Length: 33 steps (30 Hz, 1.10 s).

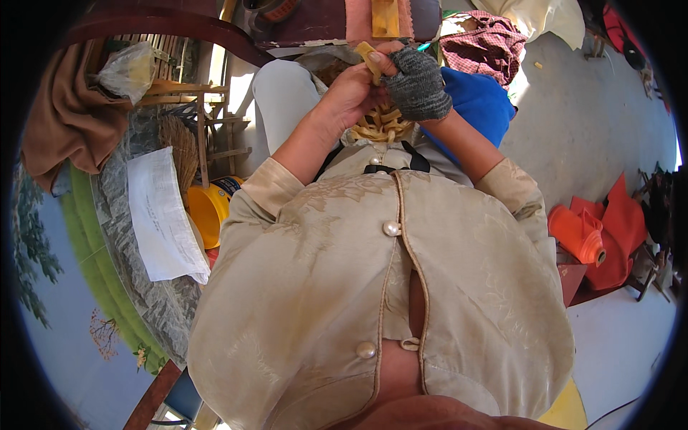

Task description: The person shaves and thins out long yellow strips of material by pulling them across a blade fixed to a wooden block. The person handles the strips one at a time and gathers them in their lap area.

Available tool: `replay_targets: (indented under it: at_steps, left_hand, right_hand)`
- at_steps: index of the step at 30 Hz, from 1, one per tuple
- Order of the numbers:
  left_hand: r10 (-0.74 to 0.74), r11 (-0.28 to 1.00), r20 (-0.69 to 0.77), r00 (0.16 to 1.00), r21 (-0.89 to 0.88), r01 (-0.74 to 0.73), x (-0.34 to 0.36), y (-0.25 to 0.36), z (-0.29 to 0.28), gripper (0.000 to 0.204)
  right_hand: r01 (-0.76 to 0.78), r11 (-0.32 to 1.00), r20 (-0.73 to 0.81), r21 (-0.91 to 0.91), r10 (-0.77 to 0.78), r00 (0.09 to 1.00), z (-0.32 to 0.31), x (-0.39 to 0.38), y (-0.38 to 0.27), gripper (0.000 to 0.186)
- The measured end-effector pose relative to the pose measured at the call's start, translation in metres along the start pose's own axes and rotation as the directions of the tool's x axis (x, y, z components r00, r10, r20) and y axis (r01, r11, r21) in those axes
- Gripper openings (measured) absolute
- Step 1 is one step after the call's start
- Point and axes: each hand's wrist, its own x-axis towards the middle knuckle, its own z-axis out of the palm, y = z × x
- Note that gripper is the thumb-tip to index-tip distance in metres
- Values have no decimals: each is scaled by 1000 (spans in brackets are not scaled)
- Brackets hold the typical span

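Above my lap, both hands are close together with their fingers pinched round a pale yellow, flat strip-like piece [368, 60]. My bare left hand [349, 94] grips it from the left. My right hand [418, 83], in a grey knitted fingerless glove, holds it from the right with thumb and fingers. Its lower part is hidden by the fingers. Below the hands, a heap of similar yellow looped strips [383, 127] lies in my lap, and I cannot tell its material.
Ahead stands a dark red table [315, 23] with a pink cloth [357, 20] and a wooden block [385, 18]. Left are a bamboo chair [204, 122], a yellow bucket [208, 211] and a white sack [163, 222]. Blue cloth [476, 107] covers my right leg; an orange cone [577, 235] lies farther right.
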Motion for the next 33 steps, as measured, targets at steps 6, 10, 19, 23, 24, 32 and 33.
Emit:
replay_targets:
  at_steps: [6,10,19,23,24,32,33]
  left_hand:
    - [454,283,171,875,903,-324,-9,21,-5,25]
    - [821,-194,414,392,849,-491,-5,18,-7,22]
    - [755,44,344,558,823,-566,-6,21,-1,17]
    - [530,731,142,836,423,-535,-5,21,0,15]
    - [425,876,142,894,187,-446,-5,21,0,15]
    - [606,557,220,765,569,-605,4,28,-16,14]
    - [627,529,215,749,588,-612,4,28,-18,13]
  right_hand:
    - [150,977,-107,-154,-167,980,6,-2,21,18]
    - [-586,454,276,672,581,766,8,12,13,19]
    - [-175,954,98,244,155,983,-7,1,-2,28]
    - [29,977,44,-213,-20,999,-27,6,-7,23]
    - [27,971,54,-238,-14,998,-27,6,-2,23]
    - [-467,805,384,366,326,864,-24,13,1,30]
    - [-467,738,410,487,279,868,-27,14,-6,32]
